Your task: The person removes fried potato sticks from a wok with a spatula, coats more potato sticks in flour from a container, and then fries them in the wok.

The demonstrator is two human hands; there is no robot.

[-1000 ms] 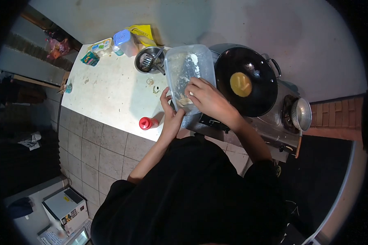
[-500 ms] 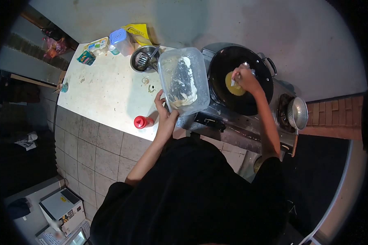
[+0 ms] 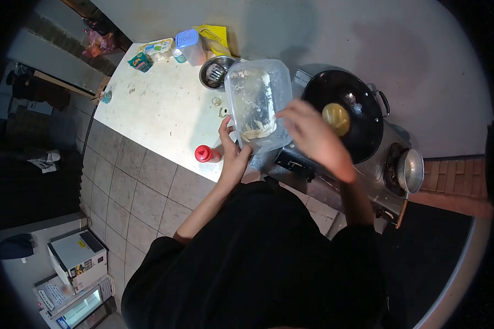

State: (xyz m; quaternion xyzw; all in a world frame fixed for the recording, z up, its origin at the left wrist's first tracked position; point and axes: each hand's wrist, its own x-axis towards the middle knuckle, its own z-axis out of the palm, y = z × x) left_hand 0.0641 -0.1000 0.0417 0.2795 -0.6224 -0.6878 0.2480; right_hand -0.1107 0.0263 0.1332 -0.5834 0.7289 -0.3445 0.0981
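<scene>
My left hand (image 3: 236, 159) grips the near left corner of a clear plastic container (image 3: 286, 82), tilted over the edge between table and stove. White flour coats its inside, and several pale floured strips (image 3: 258, 131) lie at its near end. My right hand (image 3: 315, 137), slightly blurred, is at the container's right side, its fingers stretched toward the flour and apart, with nothing visible in them. Behind this hand stands a black wok (image 3: 362, 140) on the stove, a pool of yellow oil (image 3: 336, 119) at its bottom.
A red-capped bottle (image 3: 206, 154) stands near the table's front edge. Behind the container is a steel bowl (image 3: 203, 74) with a slotted utensil. A lidded tub (image 3: 191, 49), a yellow packet (image 3: 213, 37) and a green packet (image 3: 140, 62) line the wall. A metal strainer (image 3: 411, 171) rests on the right burner.
My right hand has moved left from over the wok to the container, and the white bit at its fingers is no longer visible. My left hand keeps its hold. The view has shifted.
</scene>
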